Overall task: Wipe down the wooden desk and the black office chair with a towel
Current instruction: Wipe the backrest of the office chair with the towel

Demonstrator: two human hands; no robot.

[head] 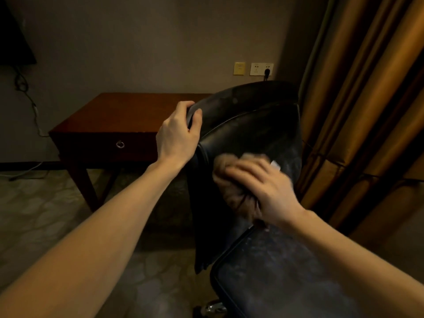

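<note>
Black, cracked leather covers the office chair (263,125), dull with a grey, dusty film across its curved backrest (282,157) and flat, rounded seat (286,271). The left hand (177,131) grips the backrest's upper left edge: the thumb lies on the front face and the fingers curl over the rim to the back, closed tightly round it. The right hand (263,187) is blurred. Its fingers are spread and fairly straight, laid flat on a towel (231,191) and pressing it against the lower middle of the backrest, just above the seat. The cloth is a soft, brownish, napped fabric, crumpled into folds that bunch together under the palm. A small pale tag shows at its upper right edge. Whether the thumb pinches the bunched part cannot be told.

A chromed caster (213,308) shows below the seat's front left corner. Left of the chair and just behind it stands the wooden desk (114,115), reddish-brown with a smooth, faintly glossy top, square legs and a drawer with a metal ring pull (120,144). Right of the chair hang heavy golden curtains (367,111) in deep vertical folds. On the wall above the backrest sit a yellow plate (239,68) and a white socket (261,69) with a dark plug in it. A pale patterned floor (46,203) lies under the chair.
</note>
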